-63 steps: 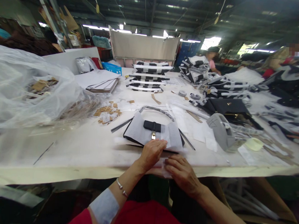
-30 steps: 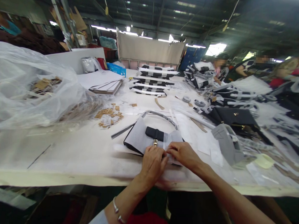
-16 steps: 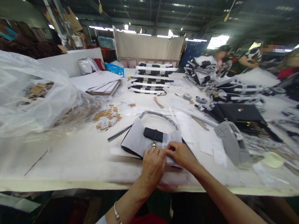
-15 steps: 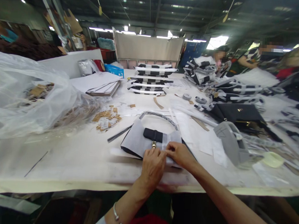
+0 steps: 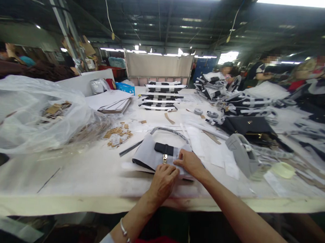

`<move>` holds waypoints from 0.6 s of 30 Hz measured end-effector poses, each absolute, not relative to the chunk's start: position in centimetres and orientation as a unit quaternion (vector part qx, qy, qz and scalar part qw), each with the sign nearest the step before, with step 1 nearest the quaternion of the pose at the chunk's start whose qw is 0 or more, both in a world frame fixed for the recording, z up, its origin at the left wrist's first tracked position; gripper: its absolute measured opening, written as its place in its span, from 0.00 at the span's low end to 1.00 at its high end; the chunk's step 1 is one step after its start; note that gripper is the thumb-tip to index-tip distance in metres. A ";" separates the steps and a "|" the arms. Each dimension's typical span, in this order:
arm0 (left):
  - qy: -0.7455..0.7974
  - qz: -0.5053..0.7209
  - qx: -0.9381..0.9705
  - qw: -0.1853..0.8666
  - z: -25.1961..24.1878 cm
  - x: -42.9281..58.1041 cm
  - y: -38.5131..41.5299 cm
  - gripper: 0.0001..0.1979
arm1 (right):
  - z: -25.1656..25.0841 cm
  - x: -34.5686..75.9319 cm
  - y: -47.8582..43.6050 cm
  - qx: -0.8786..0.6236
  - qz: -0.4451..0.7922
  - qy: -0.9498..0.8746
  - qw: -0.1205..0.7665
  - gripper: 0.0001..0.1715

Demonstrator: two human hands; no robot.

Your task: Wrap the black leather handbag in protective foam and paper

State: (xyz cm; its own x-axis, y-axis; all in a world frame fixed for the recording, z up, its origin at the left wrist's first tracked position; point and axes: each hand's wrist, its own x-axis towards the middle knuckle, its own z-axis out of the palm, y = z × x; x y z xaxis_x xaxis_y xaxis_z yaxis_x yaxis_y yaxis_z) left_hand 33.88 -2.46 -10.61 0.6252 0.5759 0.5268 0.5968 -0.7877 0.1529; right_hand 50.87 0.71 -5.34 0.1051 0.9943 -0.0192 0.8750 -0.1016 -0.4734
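Observation:
A black handbag (image 5: 145, 163) lies on the table in front of me, mostly covered by a pale wrapping sheet (image 5: 147, 148). Its dark strap tab (image 5: 163, 148) and gold clasp (image 5: 165, 158) show through a gap in the sheet. The handle (image 5: 175, 131), wrapped in clear film, arches away from me. My left hand (image 5: 164, 182) is closed at the bag's near edge, just below the clasp, with its fingertips hidden. My right hand (image 5: 189, 162) pinches the sheet just right of the clasp, thumb and forefinger together.
A tape dispenser (image 5: 241, 155) stands to the right, before another black bag (image 5: 251, 128). Wrapped bags (image 5: 161, 95) are stacked at the back. Brown tags (image 5: 119, 135) and a big clear plastic bag (image 5: 35, 128) lie left. Co-workers are at the far right.
My right hand has shifted slightly up and left, closer to the clasp. My left hand stays at the bag's near edge. The camera has tilted upward a little.

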 end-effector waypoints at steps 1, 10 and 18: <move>-0.328 -0.286 -0.900 0.021 -10.6 33.9 -2.5 0.05 | -4.7 51.3 0.4 -0.724 0.159 -0.646 0.184 0.11; -0.284 -0.356 -0.889 0.038 -11.6 33.7 -2.0 0.13 | 0.6 70.0 -6.5 -0.810 -0.024 -0.408 0.420 0.21; -0.256 -0.406 -0.873 0.083 -12.1 33.9 -1.2 0.13 | -1.4 78.6 -8.2 -0.849 0.139 -0.346 0.375 0.16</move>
